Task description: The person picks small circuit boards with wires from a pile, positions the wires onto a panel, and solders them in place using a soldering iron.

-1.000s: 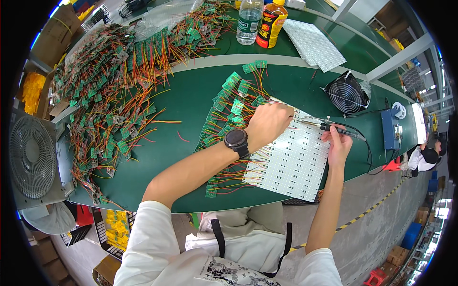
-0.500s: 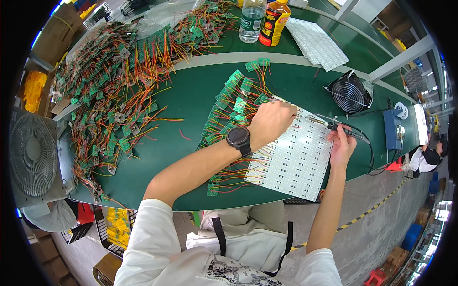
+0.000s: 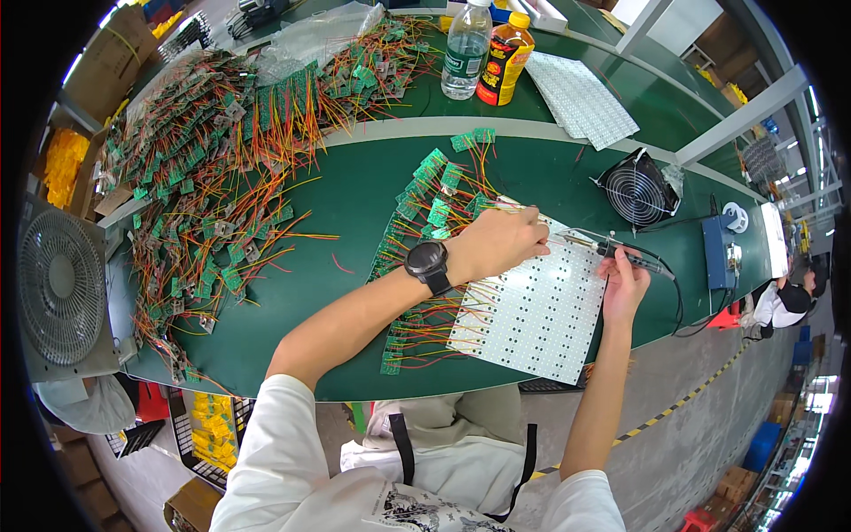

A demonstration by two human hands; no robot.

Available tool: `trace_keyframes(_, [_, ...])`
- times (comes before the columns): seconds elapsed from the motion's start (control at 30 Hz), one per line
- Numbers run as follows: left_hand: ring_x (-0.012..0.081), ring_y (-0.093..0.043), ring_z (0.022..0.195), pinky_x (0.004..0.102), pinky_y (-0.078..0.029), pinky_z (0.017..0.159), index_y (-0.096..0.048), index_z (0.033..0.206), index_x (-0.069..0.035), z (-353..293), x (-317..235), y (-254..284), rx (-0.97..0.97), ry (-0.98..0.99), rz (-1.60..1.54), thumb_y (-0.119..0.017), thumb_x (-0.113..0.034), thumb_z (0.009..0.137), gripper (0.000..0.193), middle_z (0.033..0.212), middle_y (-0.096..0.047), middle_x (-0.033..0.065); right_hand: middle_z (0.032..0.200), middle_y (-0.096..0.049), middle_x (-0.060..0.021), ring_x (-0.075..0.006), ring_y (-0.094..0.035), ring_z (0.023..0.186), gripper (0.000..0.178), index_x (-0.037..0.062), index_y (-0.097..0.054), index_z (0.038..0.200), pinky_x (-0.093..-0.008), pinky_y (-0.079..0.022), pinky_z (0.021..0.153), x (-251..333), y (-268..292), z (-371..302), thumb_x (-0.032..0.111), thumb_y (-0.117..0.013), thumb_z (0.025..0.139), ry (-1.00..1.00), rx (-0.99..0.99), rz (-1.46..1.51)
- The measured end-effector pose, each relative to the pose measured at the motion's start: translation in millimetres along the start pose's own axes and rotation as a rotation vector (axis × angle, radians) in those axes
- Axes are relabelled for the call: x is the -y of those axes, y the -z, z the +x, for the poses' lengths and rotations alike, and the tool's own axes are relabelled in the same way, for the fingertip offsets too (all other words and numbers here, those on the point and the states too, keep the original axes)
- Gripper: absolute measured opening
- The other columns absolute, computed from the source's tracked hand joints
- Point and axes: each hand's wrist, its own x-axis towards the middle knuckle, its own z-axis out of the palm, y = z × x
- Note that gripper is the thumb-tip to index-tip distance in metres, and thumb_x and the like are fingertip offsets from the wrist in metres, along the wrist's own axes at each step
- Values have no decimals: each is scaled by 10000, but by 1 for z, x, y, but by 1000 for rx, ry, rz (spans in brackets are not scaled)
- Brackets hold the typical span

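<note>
My left hand (image 3: 498, 243), with a black watch on its wrist, is over the upper left part of a white LED panel (image 3: 530, 310). Its fingers are curled together near the panel's face; what they pinch is hidden. My right hand (image 3: 626, 282) grips a soldering iron (image 3: 628, 254) with a thin metal feed tube, its tip above the panel, just right of my left fingers. Along the panel's left edge lies a row of small green circuit boards (image 3: 409, 202), their red and yellow wires reaching onto the panel.
A large heap of wired circuit boards (image 3: 191, 133) covers the table's left. A water bottle (image 3: 465, 51) and an orange-capped drink bottle (image 3: 506, 60) stand behind, beside stacked white panels (image 3: 581, 97). A small black fan (image 3: 638, 188) and a blue soldering station (image 3: 720, 253) are at right.
My left hand has shifted slightly toward me across the panel. The soldering iron keeps nearly the same place over it. The whole view has moved a little.
</note>
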Motion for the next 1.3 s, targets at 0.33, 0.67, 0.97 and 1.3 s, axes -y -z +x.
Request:
trace_keyframes(0.33, [349,-634,714,451,-529,639,-614,949,-12,2,-8,-1,-85,28,120,-567,-225,976,219,910,-572,146,736,-679,-114,-172,-625,565,203,-48,-655,1059,-263,-468,540,2,1,-1,106,-670,927,-3,-1,8])
trace_keyframes(0.67, [242,-628,876,390,-531,700,-733,876,-76,1,-2,-3,-158,-57,57,-675,-174,870,114,908,-643,35,734,-682,-126,-181,-632,566,208,-56,-652,1060,-272,-480,530,0,-1,-4,95,-679,919,124,-42,-61])
trace_keyframes(0.97, [254,-630,820,396,-519,679,-702,809,-67,1,1,-6,-165,13,172,-674,-144,799,82,866,-625,53,729,-680,-127,-179,-634,573,204,-62,-641,1049,-266,-483,540,3,-3,-5,90,-674,917,45,40,-102])
trace_keyframes(1.3, [258,-629,824,404,-516,679,-685,807,-55,1,2,-8,-163,13,181,-671,-145,809,91,870,-608,63,727,-677,-124,-174,-641,577,185,-55,-642,1046,-261,-489,546,2,-3,-4,87,-659,929,37,101,-127])
